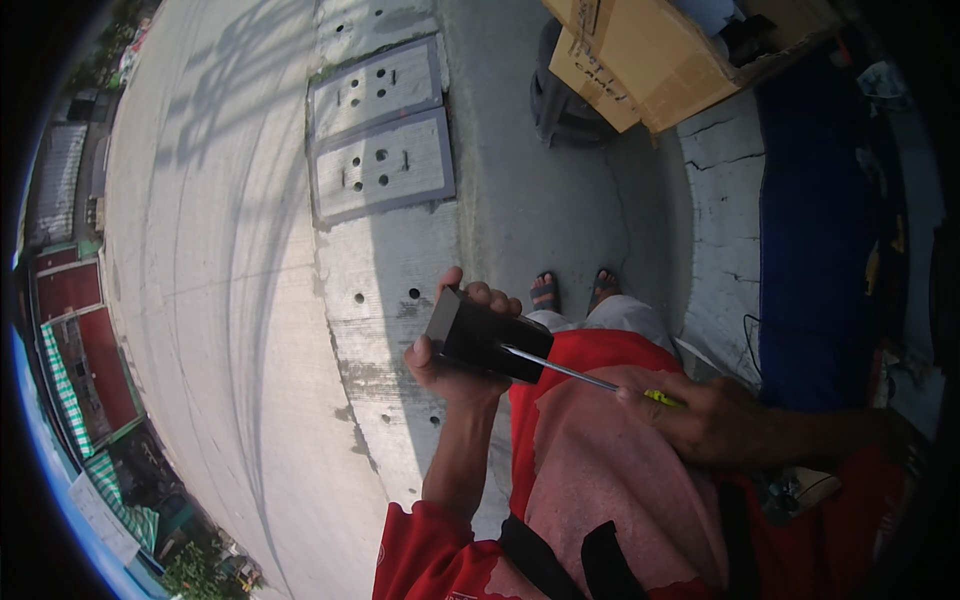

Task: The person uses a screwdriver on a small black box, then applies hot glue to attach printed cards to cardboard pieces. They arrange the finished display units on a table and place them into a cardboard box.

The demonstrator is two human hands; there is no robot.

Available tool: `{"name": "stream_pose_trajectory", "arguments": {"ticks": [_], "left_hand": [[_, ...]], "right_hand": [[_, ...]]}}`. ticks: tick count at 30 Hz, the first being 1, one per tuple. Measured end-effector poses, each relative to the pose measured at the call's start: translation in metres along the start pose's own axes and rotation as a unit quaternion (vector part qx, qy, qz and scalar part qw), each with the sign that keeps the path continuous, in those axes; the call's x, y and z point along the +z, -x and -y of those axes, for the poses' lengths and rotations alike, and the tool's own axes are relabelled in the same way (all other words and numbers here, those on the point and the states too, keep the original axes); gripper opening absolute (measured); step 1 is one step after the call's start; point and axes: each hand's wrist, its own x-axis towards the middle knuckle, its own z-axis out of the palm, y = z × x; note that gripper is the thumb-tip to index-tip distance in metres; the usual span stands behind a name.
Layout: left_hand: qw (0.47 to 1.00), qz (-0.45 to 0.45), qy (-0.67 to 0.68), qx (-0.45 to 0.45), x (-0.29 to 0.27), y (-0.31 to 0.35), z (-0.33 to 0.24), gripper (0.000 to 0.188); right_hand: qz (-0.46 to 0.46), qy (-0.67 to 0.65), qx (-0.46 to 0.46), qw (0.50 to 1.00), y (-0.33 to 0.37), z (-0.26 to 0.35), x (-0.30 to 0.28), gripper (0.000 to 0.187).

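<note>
A black box-shaped device (480, 335) is held up in front of my body, with the fingers of my left hand (450, 375) wrapped round it from behind and below. My right hand (705, 415) grips a screwdriver (575, 374) by its yellow-green handle, most of which the fingers hide. The long metal shaft points left, and its tip meets the face of the black device. Whether a screw sits under the tip is too small to tell.
An open cardboard box (650, 65) rests on a dark plastic stool (560, 100) at the upper right. Blue cloth (815, 240) hangs along the right side. Concrete drain covers (385, 160) with holes run beside the road (215, 250). My sandalled feet (543, 290) stand on the pavement.
</note>
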Motion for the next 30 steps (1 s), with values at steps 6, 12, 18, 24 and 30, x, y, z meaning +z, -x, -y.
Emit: {"name": "stream_pose_trajectory", "arguments": {"ticks": [6,12,18,24,30], "left_hand": [[1.000,-0.009,0.021,0.000,0.001,-0.001,0.003,0.076],[0.999,-0.022,0.042,0.006,0.003,-0.003,0.005,0.074],[0.998,-0.013,0.059,0.012,-0.004,-0.005,0.004,0.072],[0.975,-0.051,0.210,-0.044,0.016,-0.010,0.016,0.075],[0.970,-0.055,0.226,-0.068,0.021,-0.003,0.048,0.078]], "right_hand": [[-0.031,0.017,-0.004,0.999,0.001,-0.003,0.007,0.051],[-0.076,0.043,-0.020,0.996,-0.003,-0.007,0.011,0.052],[-0.067,0.058,-0.021,0.996,-0.002,-0.014,0.011,0.054],[-0.106,0.019,-0.049,0.993,-0.019,-0.020,0.012,0.056],[-0.205,-0.069,-0.003,0.976,-0.038,-0.016,-0.010,0.060]]}}
